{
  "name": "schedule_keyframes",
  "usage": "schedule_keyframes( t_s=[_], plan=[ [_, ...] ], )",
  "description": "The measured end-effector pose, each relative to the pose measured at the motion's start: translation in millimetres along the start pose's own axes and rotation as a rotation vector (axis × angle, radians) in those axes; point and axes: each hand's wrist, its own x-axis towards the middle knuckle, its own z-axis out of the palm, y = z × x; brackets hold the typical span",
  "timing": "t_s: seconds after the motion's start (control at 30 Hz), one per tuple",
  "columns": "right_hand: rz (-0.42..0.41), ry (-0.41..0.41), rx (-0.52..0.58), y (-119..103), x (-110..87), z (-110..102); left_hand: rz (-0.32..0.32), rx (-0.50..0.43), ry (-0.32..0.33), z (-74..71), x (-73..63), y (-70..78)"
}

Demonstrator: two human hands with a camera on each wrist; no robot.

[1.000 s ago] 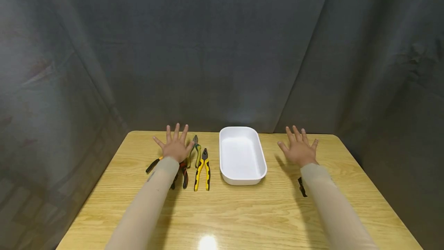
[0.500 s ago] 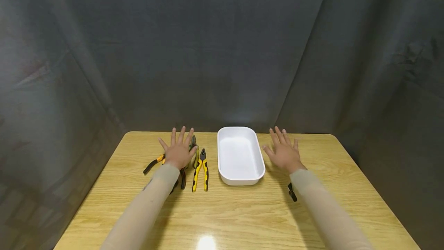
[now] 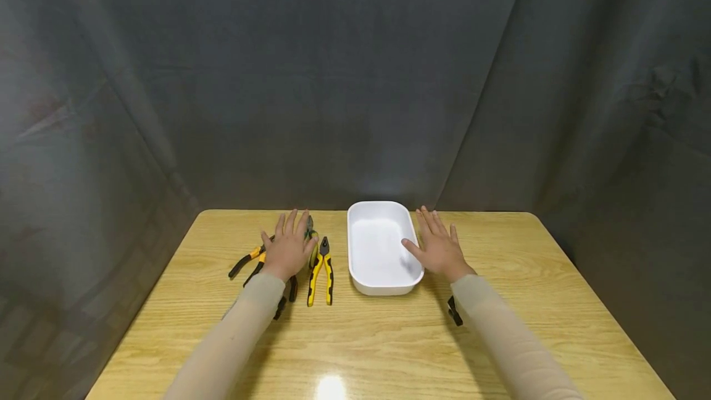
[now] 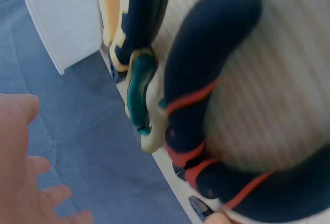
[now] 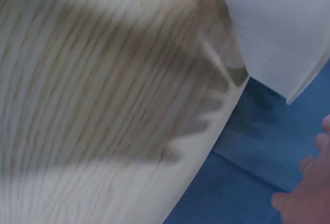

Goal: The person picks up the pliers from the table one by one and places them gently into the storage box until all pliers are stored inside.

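Note:
My left hand (image 3: 286, 255) hovers over a group of pliers at the left of the table, fingers straight and spread, partly hiding them. In the left wrist view, black-and-red pliers (image 4: 196, 54) lie nearest, with a green pliers handle (image 4: 140, 90) behind. Yellow-and-black pliers (image 3: 315, 279) lie just right of this hand; orange-and-black pliers (image 3: 241, 265) stick out to its left. A white rectangular tray (image 3: 387, 291) stands at mid-table with nothing in it. My right hand (image 3: 440, 252), fingers extended, is at the tray's right side, its thumb overlapping the rim. Neither hand holds anything.
The wooden table (image 3: 389, 344) ends at a far edge in front of a dark grey curtain (image 3: 333, 79), which also hangs at both sides. A black strap (image 3: 454, 311) shows at the right wrist.
My right hand has moved left, from well right of the tray up to its side. My left hand has shifted slightly right and closer, over the pliers. The tray and pliers stay put.

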Motion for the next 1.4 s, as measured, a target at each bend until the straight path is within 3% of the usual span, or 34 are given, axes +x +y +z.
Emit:
schedule_keyframes(
  t_s=[0.43, 0.87, 1.1, 1.4],
  plan=[
    [-0.016, -0.025, -0.014, -10, 2.1, 13, 0.046, -0.03, 0.047, 0.6, -15.3, 9.0],
    [0.0, -0.065, -0.02, -15, 1.1, 17, 0.094, -0.073, 0.178, 8.2, -31.3, 17.4],
    [0.006, -0.085, -0.025, -16, -0.4, 17, 0.016, -0.18, 0.107, 12.2, -38.3, 22.8],
    [0.008, -0.087, -0.019, -16, -1.9, 18, -0.024, -0.255, 0.06, 17.3, -46.0, 31.5]
  ],
)
